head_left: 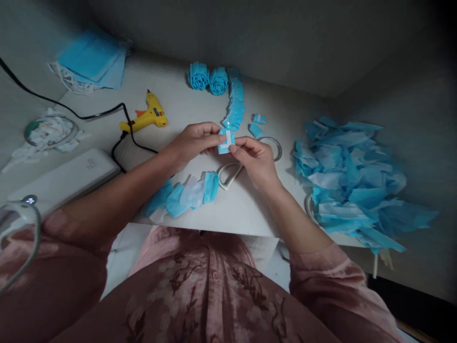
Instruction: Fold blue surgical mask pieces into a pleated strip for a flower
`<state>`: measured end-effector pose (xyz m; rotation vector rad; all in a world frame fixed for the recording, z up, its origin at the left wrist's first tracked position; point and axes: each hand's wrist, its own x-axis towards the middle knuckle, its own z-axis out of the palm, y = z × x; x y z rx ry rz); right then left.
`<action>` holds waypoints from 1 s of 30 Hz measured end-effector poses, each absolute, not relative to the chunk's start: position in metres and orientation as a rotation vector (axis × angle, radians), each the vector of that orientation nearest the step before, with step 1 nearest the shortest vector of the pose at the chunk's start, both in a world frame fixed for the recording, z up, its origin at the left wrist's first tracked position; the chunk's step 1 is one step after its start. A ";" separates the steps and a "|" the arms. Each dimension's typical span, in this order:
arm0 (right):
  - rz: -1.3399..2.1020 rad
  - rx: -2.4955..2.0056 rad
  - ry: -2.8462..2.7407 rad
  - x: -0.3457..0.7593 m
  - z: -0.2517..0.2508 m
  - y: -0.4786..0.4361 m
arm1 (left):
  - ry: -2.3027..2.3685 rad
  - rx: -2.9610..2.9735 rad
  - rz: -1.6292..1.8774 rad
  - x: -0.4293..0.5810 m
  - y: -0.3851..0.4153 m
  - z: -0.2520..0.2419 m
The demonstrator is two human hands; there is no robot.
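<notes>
Small blue-and-white fabric square [224,146], 1: between the hands. Left hand [193,142]: pinched on its left edge. Right hand [260,163]: pinched on its lower right corner. Ruffled blue fabric strip [236,100], 1: just beyond both hands. Yellow plastic glue gun [148,116], 1: left of the left hand. Loose blue-and-white fabric heap [352,176], 1: right of the right hand.

No words, brand names or numbers can be read here. Two things carry marks that may be print. A white, rounded, box-like device [67,176] at the left of the table [185,124] has a small cluster of grey marks on top, near its far end, too small and blurred to make out. A yellow glue gun [145,119] has small dark patches on its side, likewise illegible.
</notes>
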<state>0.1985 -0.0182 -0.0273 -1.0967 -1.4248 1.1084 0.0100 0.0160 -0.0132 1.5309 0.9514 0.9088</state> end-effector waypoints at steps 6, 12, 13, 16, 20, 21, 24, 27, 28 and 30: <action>1.126 -1.132 -1.503 0.201 -0.018 -0.020 | 0.975 1.562 0.913 0.009 0.015 -0.013; 1.065 -1.137 -1.509 0.203 -0.016 -0.018 | 0.989 1.707 0.849 0.012 0.013 -0.013; 1.069 -1.127 -1.514 0.202 -0.017 -0.017 | 0.983 1.728 0.841 0.012 0.013 -0.014; 1.063 -1.116 -1.514 0.201 -0.020 -0.015 | 0.958 1.729 0.837 0.012 0.013 -0.014; 1.126 -1.141 -1.421 0.202 -0.020 -0.014 | 0.901 1.572 0.880 0.012 0.013 -0.009; 1.154 -1.137 -1.394 0.202 -0.019 -0.014 | 0.890 1.542 0.883 0.012 0.012 -0.008; 1.218 -1.114 -1.336 0.202 -0.020 -0.014 | 0.895 1.536 0.847 0.012 0.011 -0.006; 1.257 -1.102 -1.331 0.201 -0.020 -0.015 | 0.944 1.571 0.838 0.012 0.011 -0.007; 1.266 -1.100 -1.343 0.201 -0.020 -0.016 | 0.966 1.578 0.842 0.012 0.011 -0.008; 1.255 -1.098 -1.384 0.200 -0.020 -0.016 | 1.001 1.592 0.834 0.012 0.011 -0.010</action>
